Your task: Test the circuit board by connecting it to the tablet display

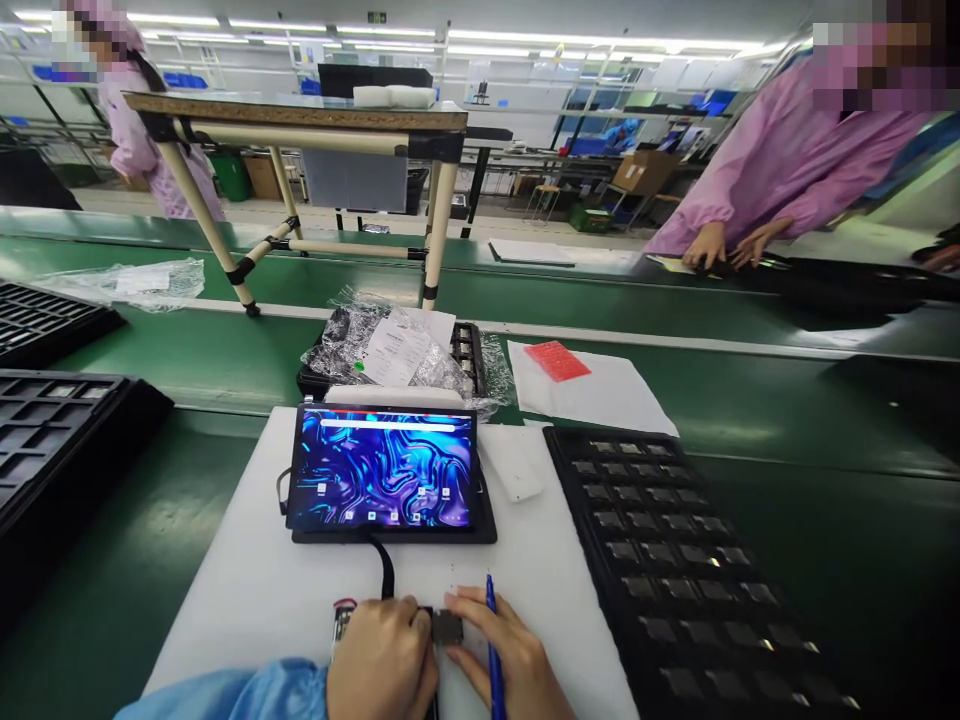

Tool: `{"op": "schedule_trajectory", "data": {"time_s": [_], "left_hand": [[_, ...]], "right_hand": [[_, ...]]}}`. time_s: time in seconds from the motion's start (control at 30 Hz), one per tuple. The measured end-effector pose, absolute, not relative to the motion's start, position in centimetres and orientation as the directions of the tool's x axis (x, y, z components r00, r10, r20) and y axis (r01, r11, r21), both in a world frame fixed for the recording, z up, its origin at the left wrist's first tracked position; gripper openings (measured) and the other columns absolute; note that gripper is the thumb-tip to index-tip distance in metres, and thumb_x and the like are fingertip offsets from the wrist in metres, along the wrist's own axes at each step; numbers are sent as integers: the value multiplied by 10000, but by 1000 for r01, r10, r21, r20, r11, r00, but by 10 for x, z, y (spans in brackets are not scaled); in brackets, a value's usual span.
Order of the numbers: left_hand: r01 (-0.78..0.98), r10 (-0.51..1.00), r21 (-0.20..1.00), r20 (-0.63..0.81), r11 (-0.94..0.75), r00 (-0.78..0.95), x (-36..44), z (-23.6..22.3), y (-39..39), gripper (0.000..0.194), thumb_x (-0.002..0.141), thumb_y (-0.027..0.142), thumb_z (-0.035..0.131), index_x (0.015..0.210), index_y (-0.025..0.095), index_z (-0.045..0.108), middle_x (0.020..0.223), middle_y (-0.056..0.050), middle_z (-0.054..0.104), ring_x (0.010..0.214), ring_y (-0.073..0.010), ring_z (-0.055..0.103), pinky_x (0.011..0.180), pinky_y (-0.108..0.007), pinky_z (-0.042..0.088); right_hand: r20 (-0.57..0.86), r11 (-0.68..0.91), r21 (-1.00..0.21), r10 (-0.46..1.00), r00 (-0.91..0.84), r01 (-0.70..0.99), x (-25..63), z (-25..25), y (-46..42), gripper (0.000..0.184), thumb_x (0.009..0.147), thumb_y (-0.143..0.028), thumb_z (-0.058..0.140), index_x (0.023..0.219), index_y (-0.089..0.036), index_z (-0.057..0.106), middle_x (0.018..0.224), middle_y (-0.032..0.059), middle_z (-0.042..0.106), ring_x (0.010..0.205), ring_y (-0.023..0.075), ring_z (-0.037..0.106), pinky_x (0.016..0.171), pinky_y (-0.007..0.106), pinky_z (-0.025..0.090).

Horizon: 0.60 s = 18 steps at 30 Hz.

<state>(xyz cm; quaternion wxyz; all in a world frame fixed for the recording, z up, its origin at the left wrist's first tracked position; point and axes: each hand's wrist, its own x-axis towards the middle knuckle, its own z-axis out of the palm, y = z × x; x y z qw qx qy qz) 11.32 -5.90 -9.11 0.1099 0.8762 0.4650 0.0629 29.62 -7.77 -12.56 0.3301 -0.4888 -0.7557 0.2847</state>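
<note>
My left hand (384,655), in a blue sleeve, is closed over a small board with red wires (343,618), which it mostly hides. A flat black ribbon cable (386,568) runs from there up to a tablet screen (386,468), lit with a blue and purple wallpaper and propped at a tilt. Between the thumb and fingers of my right hand (517,655) is a small dark square module (448,627), close against the left hand's fingertips. A blue pen (495,650) is also tucked among the right hand's fingers. What the left fingers grip is hidden.
White foam (225,600) covers the work spot. A black tray (675,540) of several square modules lies right; another black tray (52,430) is left. Plastic wrap and papers (397,350) sit behind the tablet. A co-worker's hands (727,245) handle black material across the green belt.
</note>
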Motion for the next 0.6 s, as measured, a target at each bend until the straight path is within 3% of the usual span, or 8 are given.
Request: {"op": "schedule_trajectory", "data": {"time_s": [0.2,0.37,0.5,0.6], "left_hand": [[780,821,259,153,-570,549,113,-99,-60,123,601,57,563,613,179,547,612,-12,606,493,-202,607,456,-288,449],[755,805,280,205,-593,557,108,-92,-58,134,639,65,519,595,190,506,574,7,565,447,-164,557,435,-271,381],[641,689,288,467,-712,555,101,-81,-55,252,758,29,419,573,193,465,502,11,482,396,-140,456,416,-282,315],[519,573,286,598,-805,560,98,-74,-52,264,866,28,375,759,151,583,633,-37,593,554,-156,552,524,-266,400]], "right_hand": [[260,392,-755,915,-309,526,300,-130,-77,458,736,8,613,1136,-216,610,1096,93,672,1009,230,665,879,317,565],[329,443,-739,895,-302,507,302,-127,-75,361,767,-39,612,1084,-212,622,1040,76,703,945,226,697,831,288,587],[398,460,-753,888,-231,471,302,-117,-75,357,765,-48,638,1072,-229,613,1000,49,728,899,226,715,811,273,594],[455,476,-772,877,-156,422,300,-112,-80,354,780,-64,654,1074,-251,594,1016,43,738,875,226,725,794,278,599]]}}
